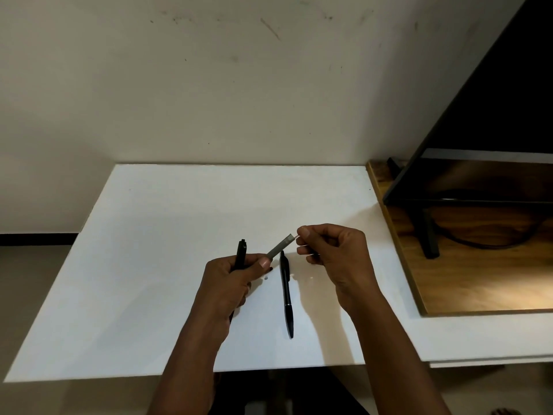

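Observation:
My left hand grips two things at once: a black pen that sticks up past the fingers, and a short grey pen barrel held under the thumb and pointing up to the right. My right hand pinches a thin refill at the barrel's open upper end, between thumb and forefinger; the refill itself barely shows. A second black pen lies flat on the white table between my hands, its tip toward me.
A wooden board lies on the table's right side, carrying a dark monitor on a black stand with a cable. A pale wall rises behind the table. The table's front edge is near my forearms.

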A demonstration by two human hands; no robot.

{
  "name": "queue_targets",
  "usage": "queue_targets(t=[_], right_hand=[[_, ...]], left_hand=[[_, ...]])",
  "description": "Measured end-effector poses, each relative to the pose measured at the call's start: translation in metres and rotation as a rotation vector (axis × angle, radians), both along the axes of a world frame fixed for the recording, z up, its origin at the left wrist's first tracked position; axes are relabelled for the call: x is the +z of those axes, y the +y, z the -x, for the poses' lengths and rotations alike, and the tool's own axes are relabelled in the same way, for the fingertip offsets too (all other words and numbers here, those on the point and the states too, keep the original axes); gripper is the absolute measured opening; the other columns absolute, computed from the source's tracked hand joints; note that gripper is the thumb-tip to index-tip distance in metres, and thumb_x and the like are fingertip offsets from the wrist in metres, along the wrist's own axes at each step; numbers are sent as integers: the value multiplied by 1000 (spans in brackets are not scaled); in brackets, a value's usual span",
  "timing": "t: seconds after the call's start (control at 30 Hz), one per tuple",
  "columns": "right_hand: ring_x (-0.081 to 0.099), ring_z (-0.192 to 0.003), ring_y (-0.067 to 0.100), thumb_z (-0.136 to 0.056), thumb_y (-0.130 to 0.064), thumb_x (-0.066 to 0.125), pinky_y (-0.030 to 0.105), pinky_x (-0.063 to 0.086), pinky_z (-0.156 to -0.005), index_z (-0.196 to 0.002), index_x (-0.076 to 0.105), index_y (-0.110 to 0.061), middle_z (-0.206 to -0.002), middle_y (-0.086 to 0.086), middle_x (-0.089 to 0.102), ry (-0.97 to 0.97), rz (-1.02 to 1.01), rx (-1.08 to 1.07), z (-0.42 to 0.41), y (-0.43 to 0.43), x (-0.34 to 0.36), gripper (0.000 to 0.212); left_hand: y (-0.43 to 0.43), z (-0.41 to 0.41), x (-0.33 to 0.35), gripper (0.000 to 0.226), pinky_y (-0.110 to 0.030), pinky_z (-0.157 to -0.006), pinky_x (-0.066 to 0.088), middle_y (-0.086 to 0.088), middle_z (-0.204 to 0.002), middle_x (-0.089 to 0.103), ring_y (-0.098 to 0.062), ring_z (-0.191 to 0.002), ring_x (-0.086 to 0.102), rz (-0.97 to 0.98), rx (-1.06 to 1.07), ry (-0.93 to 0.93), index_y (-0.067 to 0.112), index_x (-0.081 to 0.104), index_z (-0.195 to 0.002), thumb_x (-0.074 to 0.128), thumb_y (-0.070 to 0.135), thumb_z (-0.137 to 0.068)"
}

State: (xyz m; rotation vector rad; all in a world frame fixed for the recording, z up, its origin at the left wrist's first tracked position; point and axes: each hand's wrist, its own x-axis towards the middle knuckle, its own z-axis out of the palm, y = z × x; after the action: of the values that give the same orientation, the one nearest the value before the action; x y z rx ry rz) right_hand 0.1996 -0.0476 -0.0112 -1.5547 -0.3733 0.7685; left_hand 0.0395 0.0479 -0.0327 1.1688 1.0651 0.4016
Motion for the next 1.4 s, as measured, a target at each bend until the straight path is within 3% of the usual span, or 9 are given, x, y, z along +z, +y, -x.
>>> queue_targets(t=[0.43,0.73,0.83,1.0,1.23,1.4], right_hand=[[70,-63,12,-85,-24,77,27,54,-60,-82,80,-12,-73,5,78,-63,35,-41,1,1,3,13],[70,-64,13,-88,-29,74,27,56,-59,-86,78,-10,-75,4,77,-74,39,-95,2,2,3,19],[75,-70,13,-92,-26,70,23,59,-61,-89,75,-11,-79,2,79,-17,-1,-186,0,2,3,16],[78,-82,20,-95,-16,66,23,61,-66,-94,72,-6,-88,10,80,262,-162,-270,-7,-4,7,12],[76,-70,17,-86,-10,75,20,59,-60,-89,76,-2,-82,13,78,434,-27,-30,-7,-8,8,9],[73,-68,16,-82,-10,78,19,57,-60,-89,80,-3,-81,13,77,352,67,141,-2,-10,8,10]], left_hand=[[-2,-1,0,7,-16,-36,25,10,-46,50,-4,-38,32,43,-3,-6,16,83,-81,77,18,-84],[0,-1,0,7,-18,-39,25,-4,-70,63,-5,-42,33,55,-1,-13,19,84,-82,77,20,-83],[1,-1,-2,7,-18,-38,24,-7,-76,65,-5,-42,34,60,2,-10,19,84,-81,77,20,-84],[1,-1,-2,9,-15,-36,26,-5,-75,68,-2,-40,35,75,16,-22,18,84,-79,77,17,-84],[0,-1,-2,9,-17,-36,25,-13,-83,66,-6,-43,34,85,34,-16,21,84,-75,78,20,-83],[-5,-5,0,7,-16,-36,27,-4,-61,57,-5,-39,36,80,-19,13,16,84,-79,79,21,-82]])
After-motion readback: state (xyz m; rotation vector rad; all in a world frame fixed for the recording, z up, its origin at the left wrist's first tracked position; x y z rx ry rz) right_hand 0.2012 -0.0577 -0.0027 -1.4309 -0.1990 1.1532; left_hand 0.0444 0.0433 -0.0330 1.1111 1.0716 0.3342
